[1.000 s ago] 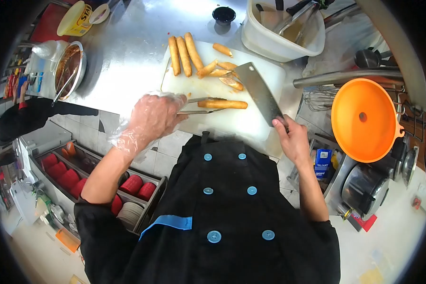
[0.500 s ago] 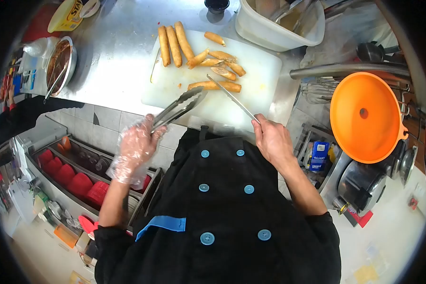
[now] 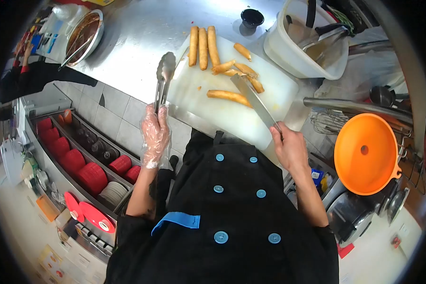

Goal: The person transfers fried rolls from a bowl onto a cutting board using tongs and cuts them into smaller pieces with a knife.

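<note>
My left hand (image 3: 155, 135), in a clear plastic glove, is closed round metal tongs (image 3: 164, 78). The tongs point away from me at the left edge of the white cutting board (image 3: 194, 102), with nothing between their tips. In my bare right hand (image 3: 291, 146) is a knife (image 3: 255, 100), its blade slanting over the board. The blade covers one end of a whole fried roll (image 3: 228, 97) lying near the board's front. Behind the blade are several cut roll pieces (image 3: 247, 70). Three whole rolls (image 3: 203, 48) lie side by side at the far left of the board.
A black sauce cup (image 3: 252, 18) and a white tub (image 3: 288, 52) with utensils stand behind the board. On the left is a metal bowl (image 3: 95, 40) of dark sauce. An orange strainer-like bowl (image 3: 367, 165) hangs at right. Another person's sleeve (image 3: 42, 78) shows far left.
The tongs have swung from over the front roll to the board's left edge, now pointing away from me. The knife's blade face has turned into view. The camera view has shifted.
</note>
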Demonstrator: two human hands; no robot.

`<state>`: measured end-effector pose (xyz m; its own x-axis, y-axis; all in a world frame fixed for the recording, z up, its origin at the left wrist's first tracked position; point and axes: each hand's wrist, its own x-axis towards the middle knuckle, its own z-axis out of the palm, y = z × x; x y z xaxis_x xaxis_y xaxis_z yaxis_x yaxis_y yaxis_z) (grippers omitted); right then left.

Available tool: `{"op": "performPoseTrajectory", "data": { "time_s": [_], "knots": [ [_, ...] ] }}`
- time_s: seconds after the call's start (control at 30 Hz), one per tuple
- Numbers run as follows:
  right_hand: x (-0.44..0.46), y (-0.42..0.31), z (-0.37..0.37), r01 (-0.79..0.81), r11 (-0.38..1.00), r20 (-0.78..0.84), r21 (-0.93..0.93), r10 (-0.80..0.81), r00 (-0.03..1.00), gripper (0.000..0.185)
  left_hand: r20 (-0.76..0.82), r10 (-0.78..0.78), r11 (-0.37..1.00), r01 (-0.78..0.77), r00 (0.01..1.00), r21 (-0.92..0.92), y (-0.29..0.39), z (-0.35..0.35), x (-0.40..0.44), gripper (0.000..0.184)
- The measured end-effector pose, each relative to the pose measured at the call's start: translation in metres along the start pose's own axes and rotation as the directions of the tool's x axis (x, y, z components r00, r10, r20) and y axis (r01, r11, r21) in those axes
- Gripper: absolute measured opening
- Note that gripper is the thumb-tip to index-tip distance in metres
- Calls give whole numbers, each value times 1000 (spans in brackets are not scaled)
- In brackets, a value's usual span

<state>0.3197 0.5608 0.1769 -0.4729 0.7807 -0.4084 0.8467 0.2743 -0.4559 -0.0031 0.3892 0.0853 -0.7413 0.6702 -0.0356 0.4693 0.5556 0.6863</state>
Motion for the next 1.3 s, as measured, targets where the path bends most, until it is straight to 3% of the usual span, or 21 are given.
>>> {"op": "performPoseTrajectory", "data": {
  "time_s": [0.07, 0.13, 0.2, 0.3, 0.37, 0.5, 0.57, 0.6, 0.67, 0.7, 0.77, 0.87, 0.93, 1.0, 1.07, 1.13, 1.23, 1.3],
  "knots": [
    [1, 0, -3, 6, 1000, 24, -7, -6, 1000, 25, 8, 121, 992, -121, 993, 22, 6, 0, 6, 25],
    [2, 2, -2, -22, 1000, 17, 1, 22, 1000, 26, 58, 99, 995, -99, 993, 5, 22, -2, 23, 24],
    [0, 12, 4, 22, 1000, 15, 11, -22, 1000, 26, -7, 443, 896, -443, 897, -26, 49, 4, 47, 27],
    [-5, 16, 8, 23, 999, 36, -29, -22, 999, 25, 123, 603, 789, -612, 788, 52, 157, -5, 82, 47],
    [-8, 13, 8, 9, 1000, 77, -9, -8, 997, 25, 163, 746, 632, -763, 646, 134, 213, 1, 102, 52],
    [-19, 4, 10, -34, 999, 52, 8, 34, 998, 25, 548, 650, 408, -850, 526, 333, 329, 17, 125, 46],
    [-22, 2, 14, -37, 999, 22, 27, 36, 999, 25, 509, 764, 283, -915, 396, 287, 348, 57, 145, 39],
    [-23, 2, 16, -38, 998, 2, 47, 38, 999, 25, 506, 766, 281, -914, 397, 292, 350, 92, 163, 39],
    [-24, 2, 16, -40, 997, 14, 69, 39, 999, 25, 352, 914, 101, -952, 204, 288, 343, 150, 198, 30],
    [-24, 8, 20, -43, 994, -21, 102, 45, 999, 25, 359, 909, 103, -949, 210, 297, 340, 140, 193, 30],
    [-26, 16, 21, -74, 984, -65, 161, 85, 994, 28, 78, 981, 161, -967, 179, 198, 337, 108, 165, 34],
    [-25, 29, 19, -125, 973, -49, 192, 136, 989, 29, 67, 987, 137, -981, 147, 134, 307, 74, 153, 29],
    [-24, 34, 18, -121, 971, -49, 206, 134, 990, 30, 89, 954, 285, -958, 288, 37, 268, 50, 131, 22],
    [-26, 33, 13, -141, 969, -29, 203, 150, 988, 29, 156, 876, 454, -889, 457, 54, 209, 44, 100, 23],
    [-25, 30, 11, -147, 969, -18, 200, 153, 988, 29, 367, 790, 517, -855, 491, 33, 139, 55, 76, 24],
    [-22, 25, 10, -93, 978, -39, 189, 102, 994, 27, 267, 790, 554, -829, 551, 73, 103, 68, 48, 31],
    [-13, 10, 12, -89, 995, 31, 47, 88, 996, 26, 409, 649, 677, -732, 642, 73, 67, 85, 45, 39],
    [-8, -1, 16, -66, 998, 17, 13, 66, 998, 25, 401, 652, 690, -723, 644, 41, 58, 89, 48, 40]
  ]
}}
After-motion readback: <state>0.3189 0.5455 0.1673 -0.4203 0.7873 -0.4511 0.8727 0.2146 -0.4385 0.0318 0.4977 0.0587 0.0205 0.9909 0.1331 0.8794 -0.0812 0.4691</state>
